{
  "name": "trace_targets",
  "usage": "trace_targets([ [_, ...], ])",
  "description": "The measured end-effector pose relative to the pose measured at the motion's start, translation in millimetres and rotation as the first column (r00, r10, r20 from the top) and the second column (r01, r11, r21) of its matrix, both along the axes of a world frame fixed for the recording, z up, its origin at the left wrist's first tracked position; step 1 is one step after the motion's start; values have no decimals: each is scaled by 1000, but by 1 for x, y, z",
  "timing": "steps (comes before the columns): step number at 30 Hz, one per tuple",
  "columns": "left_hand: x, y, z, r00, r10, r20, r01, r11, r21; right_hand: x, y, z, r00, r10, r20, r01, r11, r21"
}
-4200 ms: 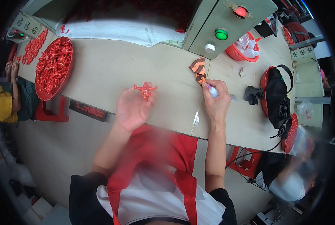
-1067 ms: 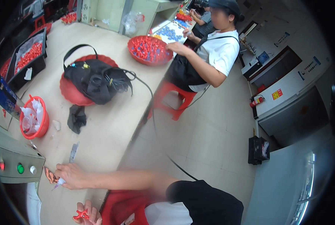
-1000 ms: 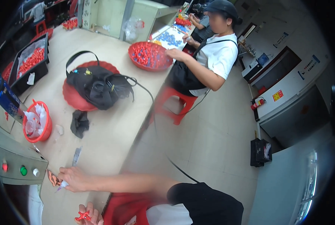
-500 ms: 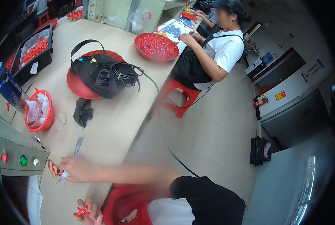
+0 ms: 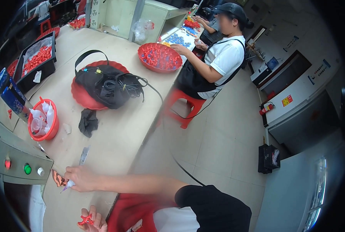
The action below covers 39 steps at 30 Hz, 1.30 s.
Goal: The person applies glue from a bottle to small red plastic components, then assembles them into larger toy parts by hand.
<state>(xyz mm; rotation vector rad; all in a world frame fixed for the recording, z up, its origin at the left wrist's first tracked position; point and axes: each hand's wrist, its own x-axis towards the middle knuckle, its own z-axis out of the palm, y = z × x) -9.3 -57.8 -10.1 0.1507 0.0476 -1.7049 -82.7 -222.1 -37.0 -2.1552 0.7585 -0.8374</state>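
Left hand (image 5: pixel 97 222) has curled since earlier, pinching a red figure (image 5: pixel 86 220), probably light, slick from here; hold mid-body. Right hand (image 5: pixel 81 179) clasps a bottle (image 5: pixel 70 183).

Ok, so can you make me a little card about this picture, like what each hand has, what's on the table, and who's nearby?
Left hand: small red figure
Right hand: small white bottle with a purple tip
Beside right hand: orange-and-brown striped piece
Also on table: red basket holding white bottles; black bag on a red tray
Nearby: a person on a red stool, by a bowl of red pieces
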Motion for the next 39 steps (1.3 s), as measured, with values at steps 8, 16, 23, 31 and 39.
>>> trace_targets([
  [8,3,1,-4,1000,0,-2,-1,1000,-9,0,0,0,1000,-29,-1,29,999,-20],
  [16,-1,9,-10,1000,24,7,-24,1000,15,-8,3,-1,1000,-20,-24,20,1000,3],
  [23,14,12,-32,982,147,-116,-154,987,-51,13,3,-4,1000,22,1,-22,1000,-17],
  [31,11,19,-34,908,232,-348,-238,971,27,4,-7,5,1000,-7,27,8,999,-40],
  [39,7,19,-30,901,121,-417,-209,963,-172,-2,0,-10,998,-54,25,55,997,-53],
])
